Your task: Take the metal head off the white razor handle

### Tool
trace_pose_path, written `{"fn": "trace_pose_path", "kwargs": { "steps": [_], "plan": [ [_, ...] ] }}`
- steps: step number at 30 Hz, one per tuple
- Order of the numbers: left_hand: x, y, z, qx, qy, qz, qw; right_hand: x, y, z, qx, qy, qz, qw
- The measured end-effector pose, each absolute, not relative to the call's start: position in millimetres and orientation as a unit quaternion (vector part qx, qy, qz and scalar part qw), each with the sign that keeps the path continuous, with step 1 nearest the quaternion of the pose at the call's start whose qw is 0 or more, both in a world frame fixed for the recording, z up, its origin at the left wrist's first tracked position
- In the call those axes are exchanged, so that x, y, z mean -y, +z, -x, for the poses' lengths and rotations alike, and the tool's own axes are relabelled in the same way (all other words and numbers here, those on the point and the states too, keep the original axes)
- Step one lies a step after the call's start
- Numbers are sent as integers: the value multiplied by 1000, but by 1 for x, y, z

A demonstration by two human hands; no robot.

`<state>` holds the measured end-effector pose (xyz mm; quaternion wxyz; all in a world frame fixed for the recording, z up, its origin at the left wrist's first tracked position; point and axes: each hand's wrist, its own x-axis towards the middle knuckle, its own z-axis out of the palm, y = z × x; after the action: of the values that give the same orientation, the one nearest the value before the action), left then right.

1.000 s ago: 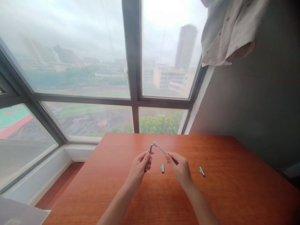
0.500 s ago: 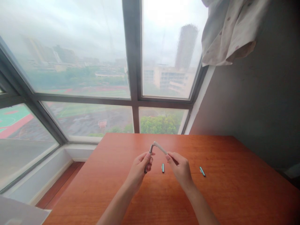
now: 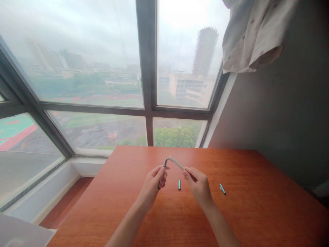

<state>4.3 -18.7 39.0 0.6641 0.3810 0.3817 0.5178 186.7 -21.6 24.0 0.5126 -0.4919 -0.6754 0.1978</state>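
Note:
My left hand (image 3: 153, 183) is closed around a dark and silvery razor handle (image 3: 165, 162), its neck slanting up out of the fist and its lower end showing below the fingers. From the other side, my right hand (image 3: 199, 181) pinches a pale slim stick (image 3: 177, 163), shaped somewhat like a toothbrush. The stick's far tip meets the top of the handle or is just beside it; I cannot tell if it presses on it. On the table between the hands lies a small razor head (image 3: 179, 184) with a green strip. A second razor head (image 3: 222, 189) is to the right.
The reddish-brown wooden table (image 3: 257, 212) spreads under both hands, its far edge close to the window frame (image 3: 150, 113). A pale cloth with buttons (image 3: 253, 37) hangs at upper right before a grey wall (image 3: 267, 109). At lower left is a whitish surface (image 3: 23, 231).
Both hands keep their hold, with the stick's tip still at the top of the handle. The tip has dipped very slightly; the view has shifted a little.

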Motion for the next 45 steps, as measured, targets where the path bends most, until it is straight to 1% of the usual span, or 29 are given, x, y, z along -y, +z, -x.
{"fn": "trace_pose_path", "kwargs": {
  "steps": [9, 16, 27, 41, 45],
  "plan": [
    [20, 42, -4, -380, 516, -387, 663, 25, 32, -188, 670, 181, 503, 515],
    [21, 41, -3, -377, 527, -400, 649, 25, 31, -186, 684, 214, 473, 513],
    [19, 37, 0, -390, 534, -459, 594, 25, 30, -186, 656, 250, 486, 521],
    [18, 33, -2, -378, 564, -442, 585, 25, 29, -182, 655, 305, 464, 512],
    [18, 34, -2, -379, 559, -445, 588, 25, 28, -182, 659, 293, 471, 508]
  ]
}}
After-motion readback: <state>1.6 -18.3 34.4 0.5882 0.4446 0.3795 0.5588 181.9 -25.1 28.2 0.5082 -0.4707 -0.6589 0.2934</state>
